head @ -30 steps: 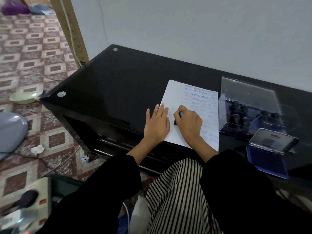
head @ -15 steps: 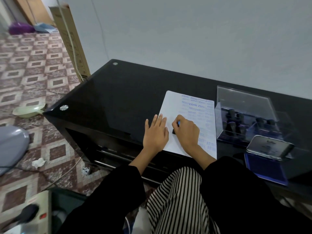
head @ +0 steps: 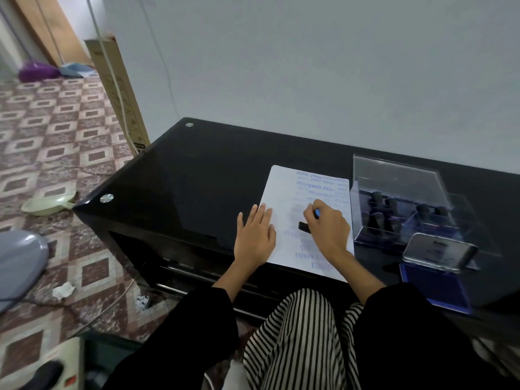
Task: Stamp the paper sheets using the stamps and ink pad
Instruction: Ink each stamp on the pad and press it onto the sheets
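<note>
The right hand [head: 327, 229] was clenched around a stamp [head: 305, 227], fingers curled over its body so that only the black base on the thumb side and a blue tip above the knuckles showed. The base sat on or just above the paper sheet [head: 281, 190]; contact could not be told for sure. To the left of that grip the left hand [head: 254, 235] lay flat with straight fingers, grasping nothing and pressing the sheet's left edge against the black table [head: 197, 178]. Beyond the grip, toward the wall, several rows of blue impressions already ran across the right part of the sheet, and more blue lettering lay below the grip, beside the wrist. The strip of paper to the left of the grip looked bare, so the sheet seemed well along but probably not full. Whether more sheets lay underneath could not be told. To the right of the grip a clear box [head: 365, 235] held the other stamps [head: 377, 198], upright and apparently unused at this moment. Nearer the person on that side sat the ink pad [head: 436, 288], its lid [head: 439, 251] raised, ready for re-inking.
</note>
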Demonstrator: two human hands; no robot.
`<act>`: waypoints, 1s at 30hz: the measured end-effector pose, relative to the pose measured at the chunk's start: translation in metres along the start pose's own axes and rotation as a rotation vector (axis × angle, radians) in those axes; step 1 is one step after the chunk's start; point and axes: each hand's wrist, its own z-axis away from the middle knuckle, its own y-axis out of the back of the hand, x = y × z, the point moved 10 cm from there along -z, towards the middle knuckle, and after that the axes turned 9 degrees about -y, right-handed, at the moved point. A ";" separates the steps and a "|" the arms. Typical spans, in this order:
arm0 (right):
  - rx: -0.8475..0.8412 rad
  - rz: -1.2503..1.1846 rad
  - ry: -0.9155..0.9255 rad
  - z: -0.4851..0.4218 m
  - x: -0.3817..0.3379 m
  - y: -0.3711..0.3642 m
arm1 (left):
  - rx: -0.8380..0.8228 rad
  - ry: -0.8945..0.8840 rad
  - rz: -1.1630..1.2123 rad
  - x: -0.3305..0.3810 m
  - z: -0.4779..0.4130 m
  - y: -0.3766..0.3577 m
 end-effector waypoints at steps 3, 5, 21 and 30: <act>0.027 0.020 -0.020 -0.003 0.013 0.018 | -0.004 -0.003 -0.010 0.000 0.000 -0.001; 0.031 0.027 -0.034 -0.002 0.021 0.026 | -0.009 -0.002 -0.039 0.000 0.001 -0.001; 0.089 -0.012 -0.084 -0.033 0.052 0.107 | -0.012 -0.075 -0.108 0.056 -0.029 0.020; -0.241 0.068 -0.121 -0.115 0.063 0.105 | -0.063 -0.265 0.106 0.153 -0.084 0.014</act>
